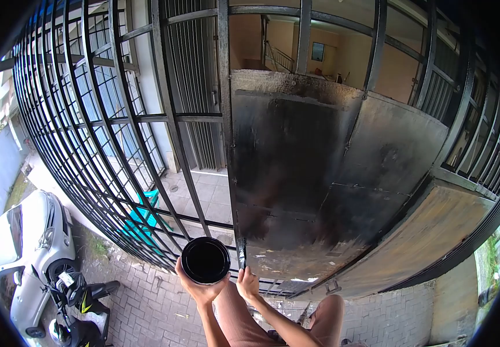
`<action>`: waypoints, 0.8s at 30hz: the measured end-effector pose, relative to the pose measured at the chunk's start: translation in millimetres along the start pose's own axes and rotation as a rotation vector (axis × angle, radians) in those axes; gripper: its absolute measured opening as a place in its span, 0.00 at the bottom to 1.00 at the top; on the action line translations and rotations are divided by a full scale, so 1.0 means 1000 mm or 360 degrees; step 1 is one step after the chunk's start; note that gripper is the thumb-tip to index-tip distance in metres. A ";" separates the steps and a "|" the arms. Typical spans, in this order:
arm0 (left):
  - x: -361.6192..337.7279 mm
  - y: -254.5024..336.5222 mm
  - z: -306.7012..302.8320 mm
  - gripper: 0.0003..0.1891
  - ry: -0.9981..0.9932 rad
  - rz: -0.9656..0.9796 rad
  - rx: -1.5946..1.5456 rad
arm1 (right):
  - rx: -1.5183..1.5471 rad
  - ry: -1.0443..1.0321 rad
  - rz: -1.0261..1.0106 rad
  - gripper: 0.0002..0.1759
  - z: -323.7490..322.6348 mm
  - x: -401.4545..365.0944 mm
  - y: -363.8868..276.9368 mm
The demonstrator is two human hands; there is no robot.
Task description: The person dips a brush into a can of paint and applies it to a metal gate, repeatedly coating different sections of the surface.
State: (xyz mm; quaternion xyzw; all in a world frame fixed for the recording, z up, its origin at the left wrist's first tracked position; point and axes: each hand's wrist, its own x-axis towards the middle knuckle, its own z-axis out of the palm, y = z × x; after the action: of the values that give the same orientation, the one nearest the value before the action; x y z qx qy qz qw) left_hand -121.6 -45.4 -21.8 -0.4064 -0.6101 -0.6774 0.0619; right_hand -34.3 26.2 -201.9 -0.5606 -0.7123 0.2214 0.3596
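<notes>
My left hand (199, 291) is wrapped round a can of black paint (205, 260), held upright with its dark opening facing me. Just to its right, my right hand (248, 283) grips a paintbrush (242, 253) by the handle. The brush points up, its bristles right at the lower left edge of a metal gate panel (296, 156). Black paint covers much of that panel in uneven patches. Bare, brownish metal shows along its bottom and top edges.
Black gate bars (163, 104) curve along the left, with a teal plastic chair (143, 220) behind them. A white car (30, 248) and a motorcycle (79, 306) stand on the left over paving (146, 306). An unpainted brownish panel (435, 237) is at right.
</notes>
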 end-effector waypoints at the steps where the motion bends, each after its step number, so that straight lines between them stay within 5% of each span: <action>1: -0.001 -0.001 0.000 0.52 -0.0004 -0.0009 -0.0009 | 0.0009 0.0035 -0.0029 0.11 -0.012 0.001 -0.011; 7: 0.000 -0.001 0.003 0.52 -0.0014 -0.0027 -0.0039 | 0.0384 0.0141 -0.0282 0.06 -0.082 0.063 -0.099; 17: -0.004 0.000 0.003 0.53 -0.0048 -0.0038 0.0008 | 0.0025 0.0028 -0.0003 0.10 -0.021 0.016 -0.014; 24: -0.004 -0.008 0.002 0.53 -0.0058 -0.0037 -0.0028 | 0.0102 0.0043 -0.0287 0.10 -0.043 0.048 -0.048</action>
State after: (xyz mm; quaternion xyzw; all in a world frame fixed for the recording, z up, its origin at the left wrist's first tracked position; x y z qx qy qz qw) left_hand -122.2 -43.4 -30.4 -0.4121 -0.6097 -0.6759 0.0393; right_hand -37.7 54.7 -127.0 -0.4853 -0.7476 0.2031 0.4053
